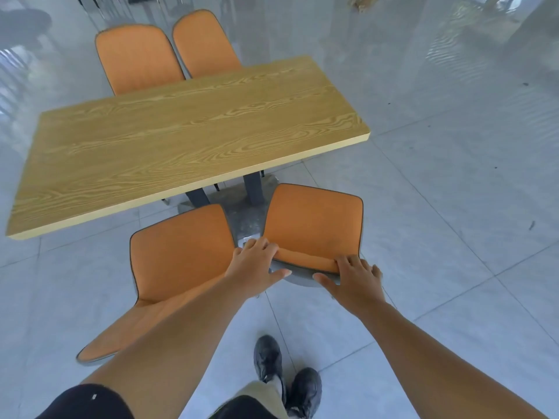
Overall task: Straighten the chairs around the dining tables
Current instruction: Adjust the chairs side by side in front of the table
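in the head view, the orange padded chair with dark piping and a grey hard shell (314, 222) stood at the near long side of the rectangular wood-grain table (181, 131), toward its right end, seat facing the table and lying almost wholly clear of the tabletop. it looked a stiff, fairly light piece: a rigid shell under thin upholstery, likely to slide readily on the glossy grey tiled floor (438, 237) and to skid or scrape if shoved hard. the top edge of the backrest seemed the sensible hold, one hand near each corner, so it could be steered without twisting. that was where the hands were: the left hand (257, 261) gripped the left corner of the backrest top, fingers curled over the padded front, thumb laid along the grey back; the right hand (354, 276) gripped the right part of the same edge, fingers over the front, thumb spread on the shell. both forearms reached forward and down, nearly straight, the person standing just behind the chair in dark shoes (287, 373). a second orange chair (181, 255) stood just beside it on the left, turned at an angle to the table edge; two more orange chairs (139, 58) sat at the far side.
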Available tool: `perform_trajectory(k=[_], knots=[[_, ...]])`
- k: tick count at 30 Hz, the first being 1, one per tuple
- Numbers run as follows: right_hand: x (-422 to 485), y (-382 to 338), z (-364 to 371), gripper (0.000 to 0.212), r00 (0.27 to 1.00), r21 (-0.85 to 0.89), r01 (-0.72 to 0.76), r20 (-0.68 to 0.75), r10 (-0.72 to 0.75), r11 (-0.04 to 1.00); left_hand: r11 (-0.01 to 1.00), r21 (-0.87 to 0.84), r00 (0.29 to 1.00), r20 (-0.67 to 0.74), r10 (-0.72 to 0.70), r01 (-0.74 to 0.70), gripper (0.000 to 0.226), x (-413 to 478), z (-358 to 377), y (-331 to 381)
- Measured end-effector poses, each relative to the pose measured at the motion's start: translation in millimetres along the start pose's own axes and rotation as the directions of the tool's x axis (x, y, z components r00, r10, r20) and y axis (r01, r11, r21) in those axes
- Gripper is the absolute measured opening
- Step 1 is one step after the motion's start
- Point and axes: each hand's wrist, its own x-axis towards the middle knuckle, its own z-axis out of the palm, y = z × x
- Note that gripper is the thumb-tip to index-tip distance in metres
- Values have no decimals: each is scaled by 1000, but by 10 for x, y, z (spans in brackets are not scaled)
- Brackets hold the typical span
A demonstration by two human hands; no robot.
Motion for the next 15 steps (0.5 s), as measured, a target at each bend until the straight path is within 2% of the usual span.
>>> perform_trajectory(k=[5, 10, 13, 15], knots=[[90, 45, -25, 84, 1000, 17, 10, 21, -10, 1000, 999, -25, 993, 115, 32, -29, 67, 231, 66, -189], [98, 43, -29, 86, 1000, 63, 8, 25, -9, 998, 993, 26, 970, 219, 107, -115, 95, 380, 105, -338], [115, 40, -41, 92, 999, 42, 24, 46, -26, 999, 984, 63, 957, 251, 148, -169, 103, 448, 86, -359], [126, 55, -51, 95, 998, 40, 44, 47, -46, 998, 982, 73, 963, 220, 157, -176, 103, 425, 111, -352]])
